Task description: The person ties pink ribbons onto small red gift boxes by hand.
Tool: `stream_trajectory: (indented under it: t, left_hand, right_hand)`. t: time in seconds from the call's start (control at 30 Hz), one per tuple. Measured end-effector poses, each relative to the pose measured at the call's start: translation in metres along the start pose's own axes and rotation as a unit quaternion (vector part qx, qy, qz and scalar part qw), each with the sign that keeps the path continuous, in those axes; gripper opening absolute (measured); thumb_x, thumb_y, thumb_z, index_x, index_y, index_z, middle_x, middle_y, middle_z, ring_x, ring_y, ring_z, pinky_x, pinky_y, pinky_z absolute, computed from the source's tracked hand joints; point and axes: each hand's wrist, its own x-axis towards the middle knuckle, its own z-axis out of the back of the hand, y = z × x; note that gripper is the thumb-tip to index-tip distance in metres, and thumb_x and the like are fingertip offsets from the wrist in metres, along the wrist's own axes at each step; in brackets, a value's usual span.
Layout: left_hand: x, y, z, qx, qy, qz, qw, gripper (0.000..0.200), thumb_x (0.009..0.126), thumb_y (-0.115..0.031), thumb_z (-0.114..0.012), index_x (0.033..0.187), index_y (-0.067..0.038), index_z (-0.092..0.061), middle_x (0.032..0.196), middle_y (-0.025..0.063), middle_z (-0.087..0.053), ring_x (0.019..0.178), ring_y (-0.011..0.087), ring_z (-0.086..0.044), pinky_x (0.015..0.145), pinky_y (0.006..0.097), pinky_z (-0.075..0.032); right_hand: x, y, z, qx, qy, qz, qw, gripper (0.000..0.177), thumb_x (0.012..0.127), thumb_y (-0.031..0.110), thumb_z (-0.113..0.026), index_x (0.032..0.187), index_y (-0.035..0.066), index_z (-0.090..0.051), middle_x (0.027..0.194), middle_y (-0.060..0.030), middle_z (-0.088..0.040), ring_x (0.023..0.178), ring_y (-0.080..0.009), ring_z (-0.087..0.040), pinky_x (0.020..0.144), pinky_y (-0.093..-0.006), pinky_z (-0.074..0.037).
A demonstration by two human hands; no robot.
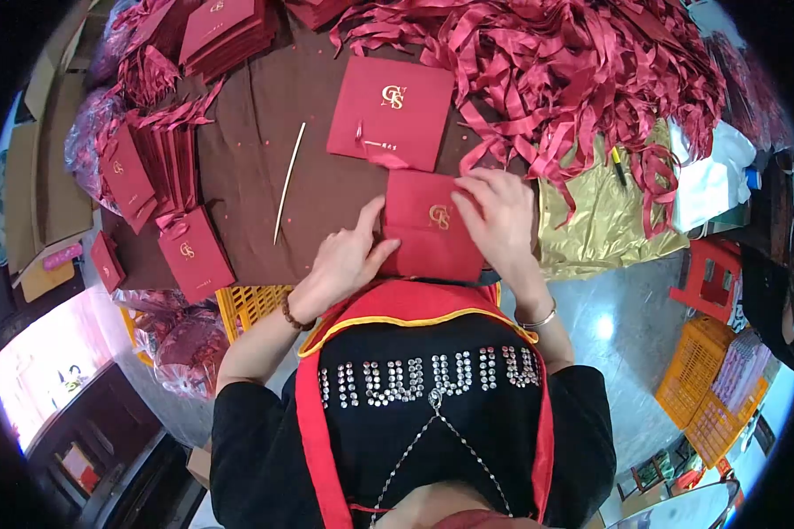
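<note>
A dark-red paper bag (419, 212) with a gold monogram lies at the table's front edge, against my apron. My left hand (348, 257) holds its left side, the thumb over the edge and the other fingers partly hidden. At the upper right corner, my right hand (501, 220) grips the bag with bent fingers; the fingertips are partly out of sight. Just beyond lies a larger red bag (390, 110) with the same gold monogram and a ribbon at its lower edge. A thin pale stick (289, 183) rests on the brown cloth left of my hands.
Loose red ribbons (573, 62) heap across the back right. Gold wrapping (604, 220) with a black-and-yellow pen (618, 166) lies to the right. Stacked red bags (225, 35) stand back left, and more bags (194, 256) lean at front left. A red stool (707, 278) stands right.
</note>
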Motion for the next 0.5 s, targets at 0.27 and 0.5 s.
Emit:
stream_trajectory:
  t: [0.27,0.5]
  left_hand:
    - [0.081,-0.05,0.021,0.167,-0.186,-0.296,0.922,0.013,0.08,-0.012,-0.057,0.091,-0.005,-0.061,0.082,0.0103,-0.061,0.077,0.0296,-0.06,0.067,0.0388,-0.049]
    - [0.146,-0.082,-0.035,0.276,0.006,-0.505,0.818,0.025,0.073,-0.013,-0.055,0.096,-0.008,-0.063,0.097,0.0033,-0.057,0.091,0.0227,-0.053,0.077,0.0342,-0.045]
  right_hand:
    - [-0.002,0.022,-0.007,-0.037,0.026,0.02,0.999,0.029,0.072,0.021,-0.069,0.099,0.012,-0.062,0.105,-0.0038,-0.056,0.101,-0.0229,-0.051,0.083,-0.0386,-0.035]
    - [-0.012,0.035,-0.032,-0.025,0.026,0.026,0.999,0.036,0.074,0.023,-0.068,0.107,0.008,-0.062,0.109,-0.0144,-0.054,0.107,-0.0336,-0.048,0.098,-0.0507,-0.031]
